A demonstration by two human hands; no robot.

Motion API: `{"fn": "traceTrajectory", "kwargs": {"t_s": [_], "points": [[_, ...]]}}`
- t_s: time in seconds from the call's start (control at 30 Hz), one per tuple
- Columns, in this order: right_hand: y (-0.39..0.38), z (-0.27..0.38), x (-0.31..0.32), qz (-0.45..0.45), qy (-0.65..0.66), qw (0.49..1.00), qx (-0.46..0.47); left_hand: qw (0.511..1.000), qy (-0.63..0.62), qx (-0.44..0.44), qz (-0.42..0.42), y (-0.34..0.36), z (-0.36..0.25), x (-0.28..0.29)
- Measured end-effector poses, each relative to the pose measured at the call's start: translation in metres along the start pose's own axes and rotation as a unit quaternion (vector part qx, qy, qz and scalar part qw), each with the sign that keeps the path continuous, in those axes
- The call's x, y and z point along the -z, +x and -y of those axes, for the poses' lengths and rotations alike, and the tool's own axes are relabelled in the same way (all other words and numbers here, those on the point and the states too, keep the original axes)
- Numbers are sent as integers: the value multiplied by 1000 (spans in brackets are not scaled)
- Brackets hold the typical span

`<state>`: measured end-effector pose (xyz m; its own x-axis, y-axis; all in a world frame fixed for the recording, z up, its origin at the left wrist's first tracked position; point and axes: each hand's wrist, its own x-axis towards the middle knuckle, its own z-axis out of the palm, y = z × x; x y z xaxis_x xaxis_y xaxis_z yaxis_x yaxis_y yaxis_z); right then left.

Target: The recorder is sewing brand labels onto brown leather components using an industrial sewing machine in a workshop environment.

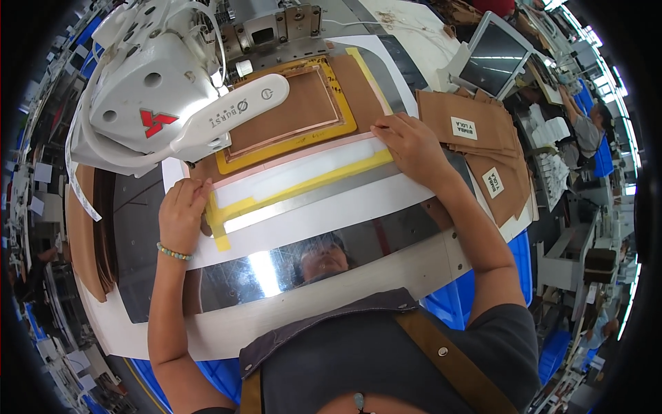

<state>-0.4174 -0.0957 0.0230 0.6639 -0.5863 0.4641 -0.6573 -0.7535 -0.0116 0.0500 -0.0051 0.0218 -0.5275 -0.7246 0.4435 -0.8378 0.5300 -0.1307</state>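
My left hand [183,214] and my right hand [408,146] pinch the near edge of a brown sheet [367,93] at its two ends, with fingers closed. A pink strip [289,156] runs along that edge between them. Below it lie a white band [276,176] and yellow tape [310,172] on a metal plate [331,186]. On the brown sheet rests a yellow rectangular frame [347,121] with a brown inset panel. The white head of a sewing machine [131,83], with a long white arm [214,121], hangs over the frame's left part.
Stacked brown pieces with white labels [462,103] lie right, below a monitor [493,55]. A mirror-like plate [227,279] crosses the near table. More brown pieces [93,228] are at left, blue bins [448,303] beneath the table. A co-worker [586,127] sits at far right.
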Motion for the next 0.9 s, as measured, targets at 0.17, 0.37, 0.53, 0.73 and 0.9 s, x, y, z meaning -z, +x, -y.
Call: {"fn": "traceTrajectory", "kwargs": {"t_s": [0.17,0.37,0.53,0.73,0.9], "points": [[-7,11,2,20,35,998,-56,1000,-14,10,-14,0,-2,2],[-3,28,9,62,-10,994,-85,994,0,106,27,-13,-15,12],[-14,22,11,144,-28,983,-112,975,-86,184,96,-27,-22,1],[-11,28,9,155,-16,979,-135,972,-39,227,51,-24,-26,14],[-11,26,6,155,-33,978,-133,967,-52,221,117,-34,-23,10]]}}
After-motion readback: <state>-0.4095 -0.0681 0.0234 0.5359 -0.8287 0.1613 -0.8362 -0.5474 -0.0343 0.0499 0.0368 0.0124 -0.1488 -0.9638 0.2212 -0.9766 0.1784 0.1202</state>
